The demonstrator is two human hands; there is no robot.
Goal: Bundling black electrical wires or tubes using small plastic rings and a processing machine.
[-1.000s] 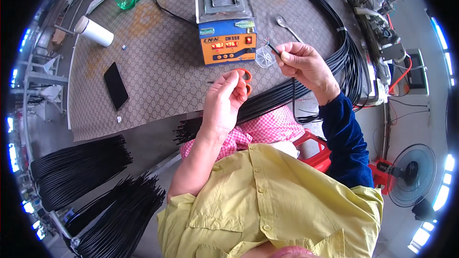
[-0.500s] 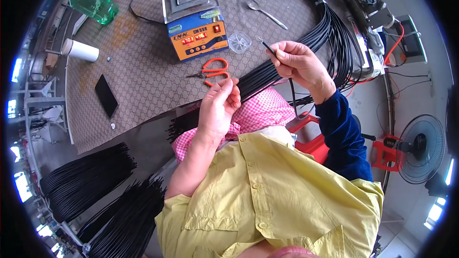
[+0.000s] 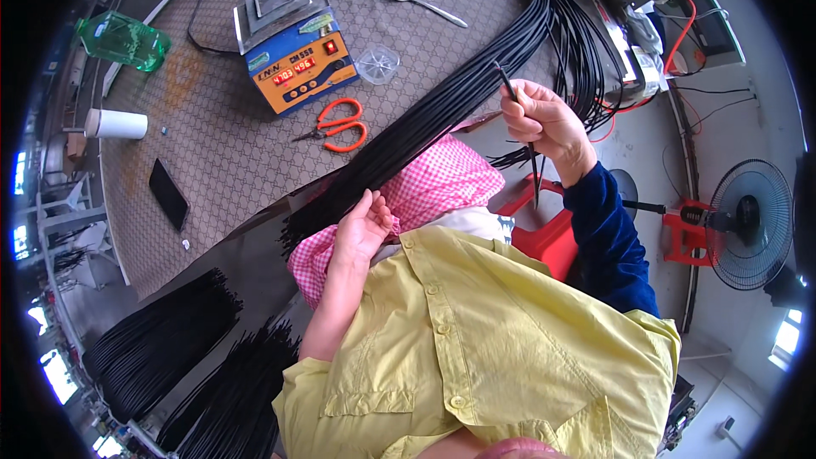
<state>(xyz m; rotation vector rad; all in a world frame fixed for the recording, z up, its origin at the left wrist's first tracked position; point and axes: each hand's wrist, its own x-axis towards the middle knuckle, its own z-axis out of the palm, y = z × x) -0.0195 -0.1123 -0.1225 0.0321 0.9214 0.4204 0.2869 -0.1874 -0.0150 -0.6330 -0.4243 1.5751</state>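
Note:
My right hand (image 3: 546, 123) is closed around one black cable (image 3: 507, 83), pinching it near its stripped upper end between thumb and fingers. The rest of that cable hangs below the hand. My left hand (image 3: 364, 225) is palm up beside a thick bundle of black cables (image 3: 425, 132), its fingers loosely curled and nothing visible in them. The bundle lies slantwise over the table's near edge. Orange-handled scissors (image 3: 340, 126) rest on the table (image 3: 229, 149), left of the bundle.
An orange and blue soldering pot (image 3: 302, 72) stands behind the scissors, next to a clear round dish (image 3: 377, 63). A spoon (image 3: 425, 3), phone (image 3: 169, 195), white cup (image 3: 116, 124) and green bottle (image 3: 125, 41) lie about. More cable bundles (image 3: 166, 344) hang at lower left; a fan (image 3: 748, 223) stands right.
The view has shifted, so the table things sit further left. My hands have moved apart; the left lowered and its pinch loosened. My right hand still holds the cable, now more upright.

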